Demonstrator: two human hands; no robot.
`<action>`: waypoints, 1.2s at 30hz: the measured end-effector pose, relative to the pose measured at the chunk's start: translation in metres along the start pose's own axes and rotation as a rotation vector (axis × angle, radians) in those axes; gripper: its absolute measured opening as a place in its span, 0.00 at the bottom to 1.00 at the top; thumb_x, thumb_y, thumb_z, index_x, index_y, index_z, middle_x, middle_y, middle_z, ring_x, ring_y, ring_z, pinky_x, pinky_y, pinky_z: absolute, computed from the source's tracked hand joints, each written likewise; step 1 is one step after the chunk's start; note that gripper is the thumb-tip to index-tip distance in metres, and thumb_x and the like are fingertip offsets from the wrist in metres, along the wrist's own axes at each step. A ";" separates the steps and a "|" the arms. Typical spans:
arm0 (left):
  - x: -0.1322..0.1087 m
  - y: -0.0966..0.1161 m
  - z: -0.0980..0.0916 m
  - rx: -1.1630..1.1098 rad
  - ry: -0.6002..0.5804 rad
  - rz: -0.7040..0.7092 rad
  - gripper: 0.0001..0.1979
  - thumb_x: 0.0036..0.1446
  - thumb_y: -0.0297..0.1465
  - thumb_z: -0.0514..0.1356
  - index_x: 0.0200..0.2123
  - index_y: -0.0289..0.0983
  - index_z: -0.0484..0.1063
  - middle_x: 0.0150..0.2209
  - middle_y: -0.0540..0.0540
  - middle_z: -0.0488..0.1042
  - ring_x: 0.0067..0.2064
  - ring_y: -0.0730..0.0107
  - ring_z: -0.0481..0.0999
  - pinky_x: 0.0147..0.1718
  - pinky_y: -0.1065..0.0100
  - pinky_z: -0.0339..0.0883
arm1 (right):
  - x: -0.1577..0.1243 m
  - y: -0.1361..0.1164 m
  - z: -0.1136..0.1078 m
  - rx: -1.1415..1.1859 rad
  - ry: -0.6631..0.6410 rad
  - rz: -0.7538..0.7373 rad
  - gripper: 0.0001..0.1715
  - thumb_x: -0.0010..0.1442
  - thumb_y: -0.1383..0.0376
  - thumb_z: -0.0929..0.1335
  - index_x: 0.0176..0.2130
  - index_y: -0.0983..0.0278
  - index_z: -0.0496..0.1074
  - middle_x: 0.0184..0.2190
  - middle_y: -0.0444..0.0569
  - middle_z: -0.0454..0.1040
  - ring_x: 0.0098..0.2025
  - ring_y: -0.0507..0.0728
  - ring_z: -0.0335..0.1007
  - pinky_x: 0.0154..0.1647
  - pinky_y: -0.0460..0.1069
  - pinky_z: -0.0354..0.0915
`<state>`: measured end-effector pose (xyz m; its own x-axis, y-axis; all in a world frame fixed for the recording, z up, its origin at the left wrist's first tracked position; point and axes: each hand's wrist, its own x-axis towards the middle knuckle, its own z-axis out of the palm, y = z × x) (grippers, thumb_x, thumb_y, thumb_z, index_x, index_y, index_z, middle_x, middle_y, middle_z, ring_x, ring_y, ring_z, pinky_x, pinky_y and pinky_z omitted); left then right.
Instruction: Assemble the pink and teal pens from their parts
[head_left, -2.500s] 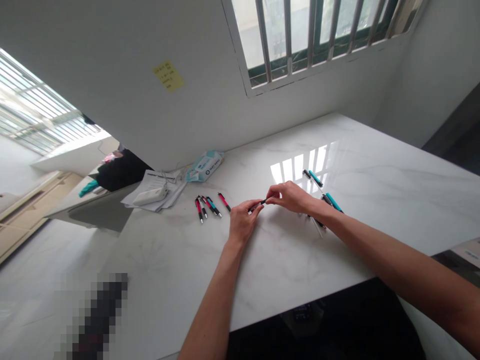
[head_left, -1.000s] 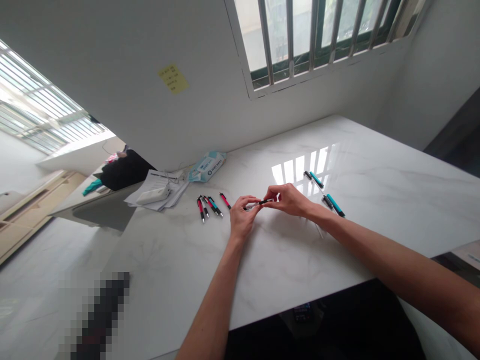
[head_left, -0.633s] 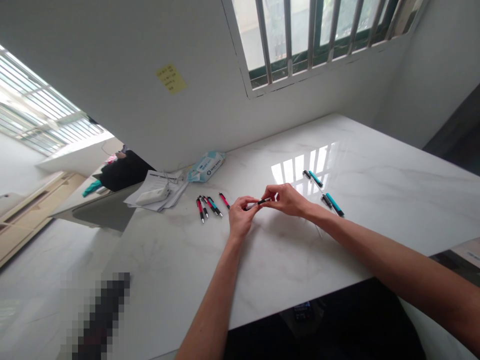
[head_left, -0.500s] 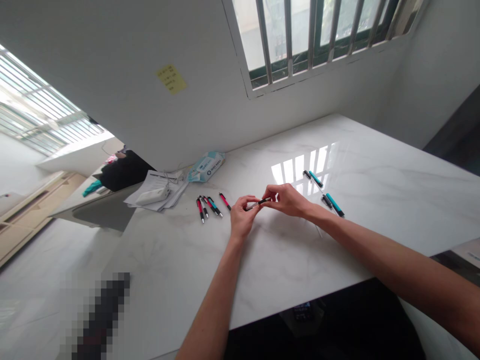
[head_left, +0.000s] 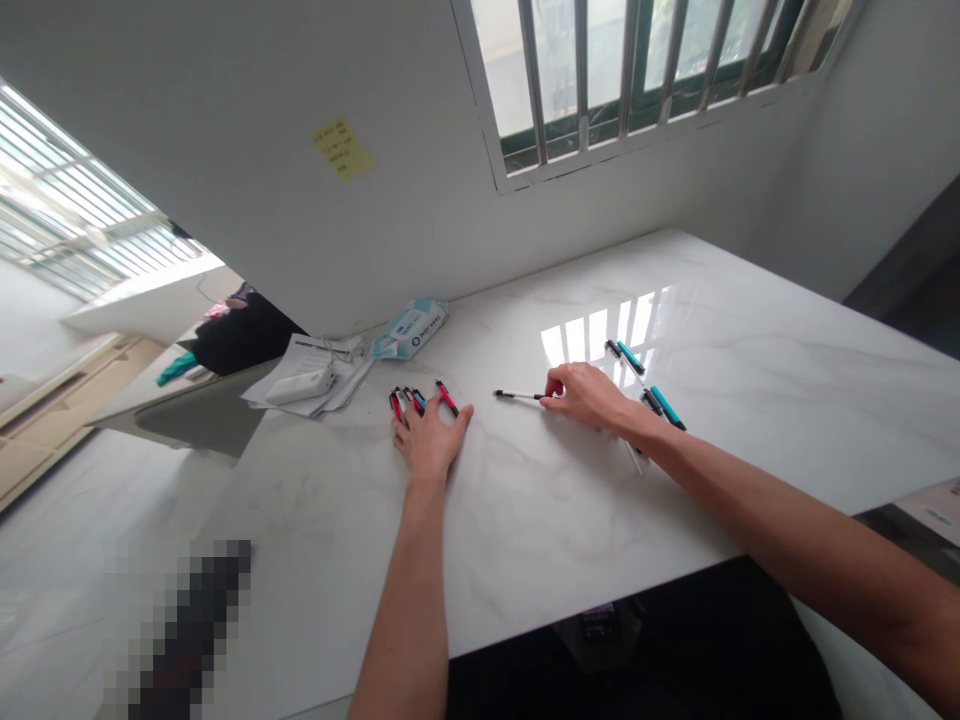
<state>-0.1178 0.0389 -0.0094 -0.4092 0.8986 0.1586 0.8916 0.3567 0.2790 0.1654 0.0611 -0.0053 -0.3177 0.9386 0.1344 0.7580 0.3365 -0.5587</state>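
Pinching right hand (head_left: 583,393): thumb and fingertips together on one end of a white pen (head_left: 517,395) – other end, black, points to the left hand. I can't tell if the barrel touches the table (head_left: 555,520).
Left hand (head_left: 429,440): palm down, fingers spread over the near ends of the pen cluster (head_left: 396,406). Contact with each pen I can't confirm. Thumb just beside the lone red pen (head_left: 445,396).
Cluster: red, teal and black parts showing, pens close together; lower ends hidden by the left fingers.
Right-side parts: upper teal barrel (head_left: 631,357) by a small black piece (head_left: 613,348); lower teal barrel (head_left: 667,408) by another black piece (head_left: 652,402).
In the way: right forearm (head_left: 697,460) crosses my view of the parts below it, including a thin white stick (head_left: 634,458), partly covered.
Behind the cluster: papers (head_left: 349,390) with a white device (head_left: 301,385) on top; wipes-style packet (head_left: 411,328) just beside, near the wall.
Packet label: dark print on pale blue and white – too small for me to read surely.
Sticky note (head_left: 343,148): yellow, on the wall, several handwritten lines, illegible from here.
Window (head_left: 585,70): barred, reflected on the tabletop beyond the right hand.
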 end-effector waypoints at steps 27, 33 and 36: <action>0.021 -0.017 0.008 -0.047 0.209 0.108 0.12 0.59 0.37 0.62 0.41 0.37 0.81 0.50 0.34 0.76 0.57 0.47 0.71 0.63 0.51 0.59 | -0.006 -0.007 -0.006 0.012 -0.164 0.034 0.07 0.60 0.60 0.73 0.34 0.61 0.79 0.33 0.53 0.81 0.31 0.57 0.72 0.27 0.49 0.56; 0.025 -0.023 0.006 -0.090 0.231 0.104 0.11 0.59 0.36 0.62 0.40 0.40 0.82 0.45 0.39 0.80 0.51 0.49 0.74 0.57 0.55 0.66 | -0.006 -0.006 -0.007 0.022 -0.161 0.025 0.08 0.60 0.59 0.72 0.33 0.61 0.78 0.33 0.52 0.81 0.31 0.56 0.71 0.27 0.49 0.55; 0.026 -0.024 0.005 -0.129 0.234 0.079 0.11 0.60 0.35 0.61 0.42 0.40 0.81 0.42 0.40 0.81 0.49 0.50 0.75 0.56 0.55 0.66 | -0.005 -0.005 -0.007 0.027 -0.165 0.026 0.08 0.60 0.59 0.72 0.34 0.61 0.78 0.33 0.52 0.81 0.30 0.56 0.71 0.27 0.49 0.55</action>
<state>-0.1486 0.0546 -0.0170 -0.3860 0.8337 0.3948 0.8967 0.2387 0.3728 0.1670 0.0553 0.0028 -0.3890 0.9211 -0.0150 0.7520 0.3081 -0.5827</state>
